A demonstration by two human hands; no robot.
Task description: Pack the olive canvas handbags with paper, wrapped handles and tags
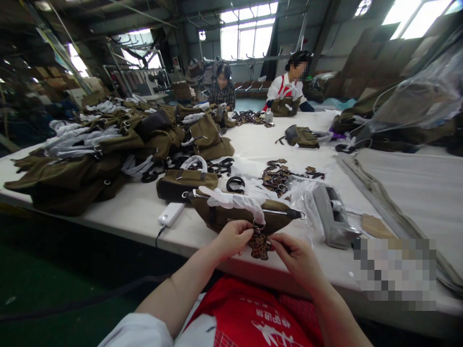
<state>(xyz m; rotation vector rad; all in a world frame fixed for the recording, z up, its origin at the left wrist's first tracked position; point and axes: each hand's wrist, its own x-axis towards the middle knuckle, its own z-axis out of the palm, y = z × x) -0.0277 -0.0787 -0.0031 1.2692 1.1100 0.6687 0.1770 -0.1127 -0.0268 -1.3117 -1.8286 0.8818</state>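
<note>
An olive-green bag (231,214) lies at the near edge of the white table (137,212), its handle wrapped in white paper (235,200). A leopard-print bear charm (259,246) hangs from a ring on the bag's front. My left hand (233,237) is closed in a pinch at the ring and the charm's top left. My right hand (294,253) pinches the charm's right side. Both hands touch the charm.
A grey tape dispenser (333,214) stands right of the bag, and a white power bank (171,213) with a cable lies to the left. A heap of olive bags (108,149) covers the left of the table. Loose charms (278,176) lie in the middle. Two people sit at the far end.
</note>
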